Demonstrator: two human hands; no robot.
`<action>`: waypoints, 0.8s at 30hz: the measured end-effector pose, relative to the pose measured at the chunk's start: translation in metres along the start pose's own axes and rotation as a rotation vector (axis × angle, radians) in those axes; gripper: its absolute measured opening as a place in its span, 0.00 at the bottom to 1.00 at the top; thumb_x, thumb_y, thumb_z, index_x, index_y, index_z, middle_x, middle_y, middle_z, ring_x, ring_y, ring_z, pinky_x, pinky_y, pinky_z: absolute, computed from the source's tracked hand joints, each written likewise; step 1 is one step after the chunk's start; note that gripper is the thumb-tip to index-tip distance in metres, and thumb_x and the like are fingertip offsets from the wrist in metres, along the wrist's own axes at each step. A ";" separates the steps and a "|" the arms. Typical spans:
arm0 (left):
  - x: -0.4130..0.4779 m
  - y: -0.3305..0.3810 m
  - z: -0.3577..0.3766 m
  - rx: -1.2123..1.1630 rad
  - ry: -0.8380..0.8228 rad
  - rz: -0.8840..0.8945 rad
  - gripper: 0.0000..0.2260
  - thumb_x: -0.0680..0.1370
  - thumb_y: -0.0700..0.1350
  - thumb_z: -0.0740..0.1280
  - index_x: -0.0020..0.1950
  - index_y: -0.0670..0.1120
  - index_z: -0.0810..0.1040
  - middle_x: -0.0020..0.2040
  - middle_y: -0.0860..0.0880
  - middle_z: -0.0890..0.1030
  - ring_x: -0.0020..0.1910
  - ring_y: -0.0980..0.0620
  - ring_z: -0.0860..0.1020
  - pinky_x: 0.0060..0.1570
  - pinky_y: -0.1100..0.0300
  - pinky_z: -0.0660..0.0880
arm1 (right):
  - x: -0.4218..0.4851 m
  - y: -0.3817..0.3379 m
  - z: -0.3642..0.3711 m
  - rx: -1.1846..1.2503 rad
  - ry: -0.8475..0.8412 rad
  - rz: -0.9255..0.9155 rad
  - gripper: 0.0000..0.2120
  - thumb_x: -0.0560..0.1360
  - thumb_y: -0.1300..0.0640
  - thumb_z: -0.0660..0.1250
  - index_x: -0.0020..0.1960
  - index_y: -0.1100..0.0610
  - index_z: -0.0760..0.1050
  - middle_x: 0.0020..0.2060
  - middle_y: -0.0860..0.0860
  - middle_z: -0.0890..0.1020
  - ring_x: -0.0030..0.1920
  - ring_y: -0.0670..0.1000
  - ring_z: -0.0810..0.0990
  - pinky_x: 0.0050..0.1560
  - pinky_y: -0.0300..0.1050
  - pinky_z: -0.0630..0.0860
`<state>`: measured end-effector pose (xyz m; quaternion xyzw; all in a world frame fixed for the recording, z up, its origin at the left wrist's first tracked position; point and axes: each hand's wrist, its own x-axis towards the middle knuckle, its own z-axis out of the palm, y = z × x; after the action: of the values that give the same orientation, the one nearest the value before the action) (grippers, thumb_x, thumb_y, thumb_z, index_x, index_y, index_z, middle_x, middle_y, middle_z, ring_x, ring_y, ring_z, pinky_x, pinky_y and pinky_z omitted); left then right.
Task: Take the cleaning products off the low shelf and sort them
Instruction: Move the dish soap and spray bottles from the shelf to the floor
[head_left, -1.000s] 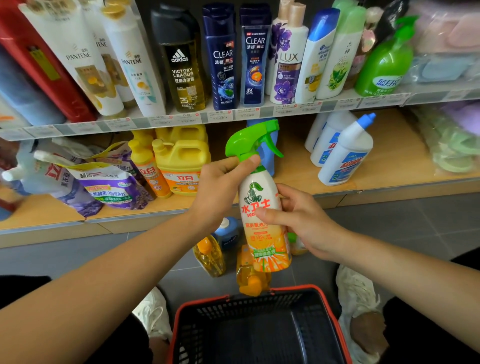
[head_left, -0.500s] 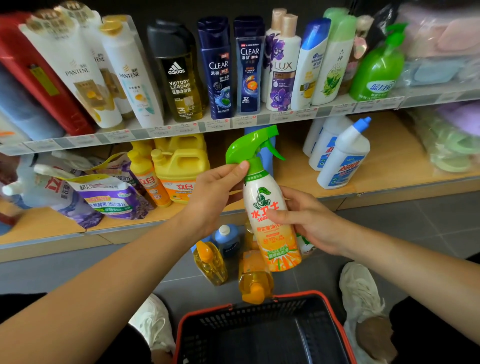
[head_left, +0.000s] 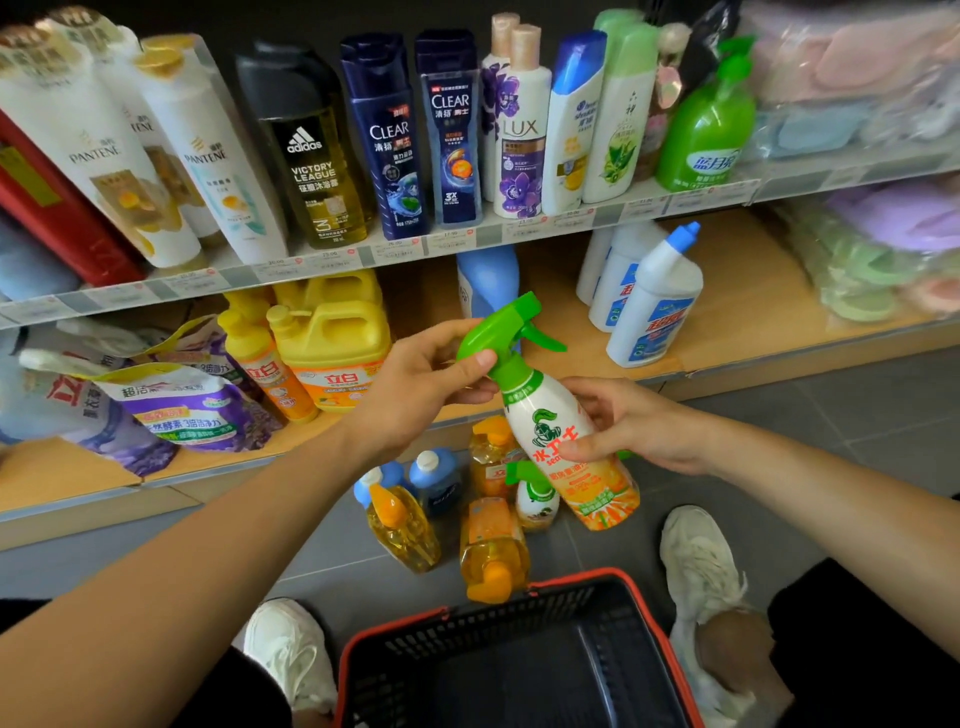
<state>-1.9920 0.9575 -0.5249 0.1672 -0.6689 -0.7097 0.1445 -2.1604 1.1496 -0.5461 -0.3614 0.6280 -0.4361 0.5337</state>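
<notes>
A: Green-topped spray bottle: where, held how?

B: Mid-frame, off the shelf, tilted, top toward upper left. Pinched near the top by left hand, wrapped round the body by right hand, nearer the base.

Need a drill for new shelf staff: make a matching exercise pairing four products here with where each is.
1 green-trigger spray bottle
2 yellow jug
3 green pump bottle
4 orange bottle nearest basket

a upper shelf
b floor
c low shelf
d held by left hand and right hand

Pairs: 1-d, 2-c, 3-a, 4-b
</notes>
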 end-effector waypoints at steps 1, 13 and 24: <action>0.001 -0.002 0.005 0.001 -0.014 0.008 0.15 0.75 0.44 0.69 0.62 0.48 0.78 0.48 0.48 0.87 0.46 0.50 0.86 0.46 0.61 0.82 | -0.002 -0.001 -0.003 -0.032 -0.011 0.008 0.32 0.68 0.64 0.78 0.70 0.54 0.73 0.60 0.53 0.84 0.63 0.53 0.81 0.60 0.47 0.80; 0.004 -0.056 0.066 0.289 -0.144 0.011 0.19 0.72 0.42 0.78 0.61 0.52 0.80 0.49 0.54 0.85 0.49 0.47 0.85 0.50 0.49 0.83 | -0.027 0.004 -0.020 -0.631 0.306 -0.193 0.18 0.69 0.55 0.80 0.56 0.44 0.79 0.46 0.37 0.82 0.51 0.33 0.79 0.47 0.28 0.73; 0.047 -0.132 0.017 1.198 -0.189 0.008 0.20 0.78 0.54 0.70 0.69 0.52 0.77 0.66 0.51 0.80 0.65 0.48 0.76 0.61 0.55 0.72 | -0.006 0.081 -0.033 -0.903 0.197 0.095 0.17 0.73 0.57 0.76 0.59 0.50 0.75 0.49 0.49 0.78 0.56 0.54 0.77 0.47 0.46 0.68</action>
<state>-2.0397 0.9613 -0.6575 0.1530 -0.9627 -0.2210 -0.0323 -2.1913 1.1899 -0.6178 -0.4853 0.8185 -0.1264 0.2802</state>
